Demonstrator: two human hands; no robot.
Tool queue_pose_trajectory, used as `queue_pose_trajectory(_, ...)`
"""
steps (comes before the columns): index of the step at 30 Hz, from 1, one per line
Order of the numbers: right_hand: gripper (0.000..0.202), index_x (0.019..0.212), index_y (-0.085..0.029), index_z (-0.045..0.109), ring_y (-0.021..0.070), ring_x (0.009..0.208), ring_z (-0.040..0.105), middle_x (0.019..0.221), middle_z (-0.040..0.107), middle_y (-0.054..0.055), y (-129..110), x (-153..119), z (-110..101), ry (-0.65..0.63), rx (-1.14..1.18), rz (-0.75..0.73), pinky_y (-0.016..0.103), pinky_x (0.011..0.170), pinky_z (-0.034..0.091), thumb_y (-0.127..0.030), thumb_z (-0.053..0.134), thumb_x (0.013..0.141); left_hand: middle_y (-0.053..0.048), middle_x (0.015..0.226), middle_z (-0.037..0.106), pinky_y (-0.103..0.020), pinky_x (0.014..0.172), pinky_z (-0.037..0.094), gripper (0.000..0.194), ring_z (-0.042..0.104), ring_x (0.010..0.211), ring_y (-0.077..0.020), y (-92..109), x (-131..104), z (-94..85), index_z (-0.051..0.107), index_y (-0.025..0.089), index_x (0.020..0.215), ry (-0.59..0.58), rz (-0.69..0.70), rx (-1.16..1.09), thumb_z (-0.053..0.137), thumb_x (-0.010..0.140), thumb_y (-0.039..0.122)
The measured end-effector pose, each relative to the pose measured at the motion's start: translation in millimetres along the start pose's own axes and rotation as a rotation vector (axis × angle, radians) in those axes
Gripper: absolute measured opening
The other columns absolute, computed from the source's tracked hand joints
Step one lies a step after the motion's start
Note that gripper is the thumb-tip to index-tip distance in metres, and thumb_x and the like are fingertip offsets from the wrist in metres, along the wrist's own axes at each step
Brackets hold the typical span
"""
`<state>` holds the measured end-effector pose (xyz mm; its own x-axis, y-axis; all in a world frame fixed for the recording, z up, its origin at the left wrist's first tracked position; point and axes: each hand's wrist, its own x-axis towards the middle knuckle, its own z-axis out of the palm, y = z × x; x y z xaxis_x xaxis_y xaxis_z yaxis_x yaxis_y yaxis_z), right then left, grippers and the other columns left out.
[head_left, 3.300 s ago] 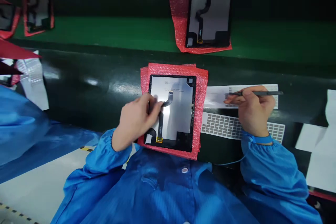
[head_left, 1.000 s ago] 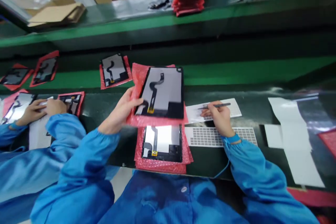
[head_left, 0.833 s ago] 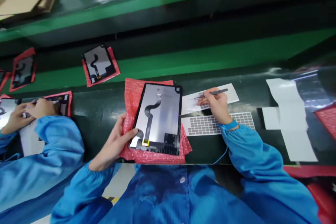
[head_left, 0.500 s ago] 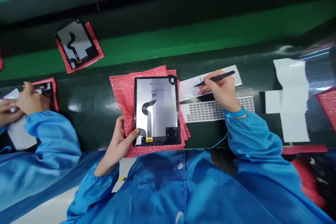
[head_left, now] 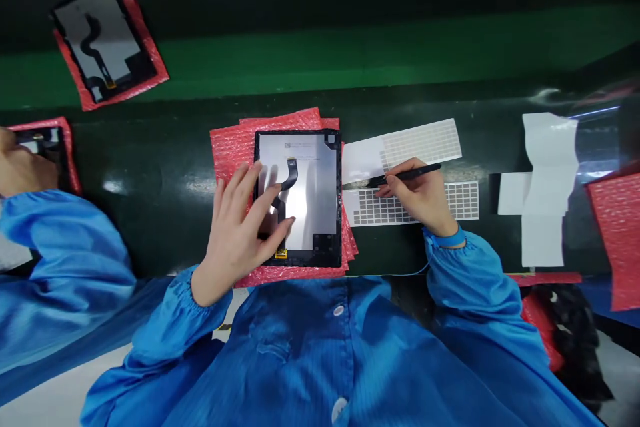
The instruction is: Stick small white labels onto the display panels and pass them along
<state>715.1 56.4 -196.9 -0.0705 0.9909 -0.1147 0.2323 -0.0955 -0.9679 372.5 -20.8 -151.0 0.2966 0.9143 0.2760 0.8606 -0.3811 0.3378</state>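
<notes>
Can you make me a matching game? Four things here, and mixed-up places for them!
1. thin black tool
2. blue wristband
3. left hand
4. red bubble wrap nearest the left hand

A. over the panel
B. in the right hand
C. under the panel
D. around the right wrist

Right pairs: 1-B, 2-D, 3-A, 4-C

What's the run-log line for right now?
left hand: spread over display panel, at ribbon cable | right hand: holding black tweezers near upper label sheet and lower label sheet | display panel: on red bubble wrap
</notes>
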Motion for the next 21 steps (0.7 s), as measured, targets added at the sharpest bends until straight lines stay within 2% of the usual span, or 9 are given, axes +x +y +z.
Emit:
queue_pose_trajectory(3, 0.022, 0.087, -0.021, 0.065, 0.0209, 0.06, 0.078, 0.065, 0.074, 0.0, -3, 3, -2, -0.013, -0.017, 0.01, 0.029, 0.056, 0.065, -0.032, 0.084, 0.084, -0.016, 0.174, 0.025, -0.068, 0.126, 0.022, 0.074, 0.025, 0.159, -0.043, 1, 9, 9.9, 0.039, 0.028, 0.161, -0.129, -0.024, 0.007, 0.066, 0.097, 0.054)
queue_pose_trajectory(7, 0.023, 0.091, -0.021, 0.066, 0.0206, 0.063, 0.079, 0.069, 0.075, 0.001, -1, 12, -11, 0.076, -0.034, -0.052, 0.029, 0.056, 0.065, -0.038, 0.082, 0.087, -0.016, 0.176, 0.015, -0.066, 0.126, 0.026, 0.083, 0.017, 0.161, -0.0446, -6, 9, 18.1, 0.036, 0.026, 0.163, -0.143, -0.048, -0.049, 0.068, 0.094, 0.059)
queue_pose_trajectory(10, 0.027, 0.096, -0.021, 0.066, 0.0216, 0.066, 0.079, 0.071, 0.075, 0.001, 2, 31, -23, 0.126, -0.038, -0.128, 0.032, 0.06, 0.066, -0.042, 0.082, 0.087, -0.019, 0.175, 0.014, -0.063, 0.128, 0.025, 0.082, 0.015, 0.162, -0.0437, -9, 8, 19.9, 0.039, 0.022, 0.161, -0.125, -0.027, -0.069, 0.07, 0.093, 0.056)
queue_pose_trajectory(15, 0.032, 0.088, -0.021, 0.063, 0.0237, 0.061, 0.077, 0.064, 0.071, 0.001, 6, 64, -31, 0.08, -0.08, -0.119, 0.034, 0.054, 0.063, -0.042, 0.087, 0.081, -0.021, 0.174, 0.016, -0.066, 0.125, 0.029, 0.077, 0.019, 0.16, -0.0455, -8, 10, 17.7, 0.043, 0.021, 0.155, -0.118, -0.023, -0.102, 0.072, 0.092, 0.054)
queue_pose_trajectory(21, 0.035, 0.087, -0.023, 0.061, 0.0218, 0.059, 0.076, 0.064, 0.07, 0.0, 7, 70, -29, 0.093, -0.078, -0.05, 0.033, 0.053, 0.061, -0.043, 0.088, 0.079, -0.02, 0.173, 0.016, -0.067, 0.123, 0.033, 0.074, 0.02, 0.16, -0.0467, -8, 13, 16.7, 0.043, 0.025, 0.151, -0.104, -0.022, -0.13, 0.074, 0.091, 0.055)
